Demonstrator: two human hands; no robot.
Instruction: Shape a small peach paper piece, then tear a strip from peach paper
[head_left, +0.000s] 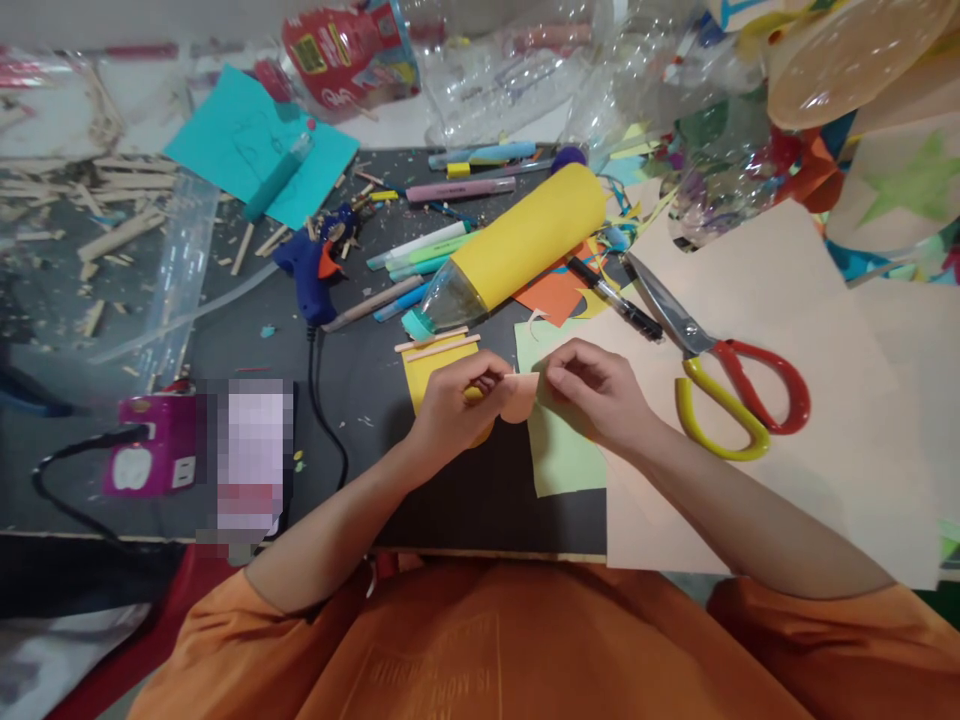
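Between finger and thumb, my left hand [466,398] pinches a small peach paper piece [519,400] with a rounded lower edge. Just to its right, my right hand [598,388] has its fingers curled in and pressed together; whatever they hold, if anything, is hidden. Beneath the hands lies a pale green sheet [570,470]. Partly covered by my left hand is a yellow paper piece [421,375] with thin wooden sticks [442,345] across its top. Beyond the hands, a plastic bottle wrapped in yellow paper [532,235] rests on its side with a teal cap.
Scissors [724,360] with red and yellow handles lie on a large peach sheet [817,500] at right. A blue glue gun [311,275], several markers [427,250] and a black pen [619,300] are at left and centre. Clear bottles [510,85] crowd the back. A magenta box [154,445] sits left.
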